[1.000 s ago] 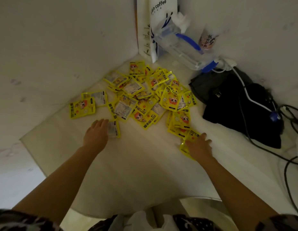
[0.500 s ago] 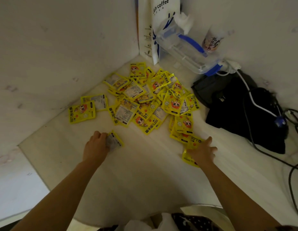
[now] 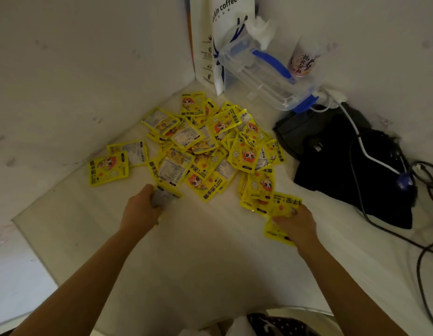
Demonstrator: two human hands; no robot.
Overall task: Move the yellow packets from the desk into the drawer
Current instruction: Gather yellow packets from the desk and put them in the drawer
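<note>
Several yellow packets (image 3: 208, 151) with a cartoon face lie heaped in the corner of the white desk (image 3: 198, 258). Two more packets (image 3: 108, 167) lie apart at the left. My left hand (image 3: 142, 209) is closed around one packet (image 3: 165, 196) at the near edge of the heap. My right hand (image 3: 296, 225) presses on yellow packets (image 3: 277, 232) at the heap's near right end, fingers curled over them. No drawer is in view.
A white paper coffee bag (image 3: 225, 44) and a clear plastic box with blue clips (image 3: 266, 76) stand in the far corner, a cup (image 3: 303, 60) beside them. A black bag (image 3: 351, 166) with cables (image 3: 426, 251) lies at the right. Walls close off the left and back.
My left hand has closed on a packet and lifted its edge. My right hand has slid slightly nearer over the packets at the heap's right end.
</note>
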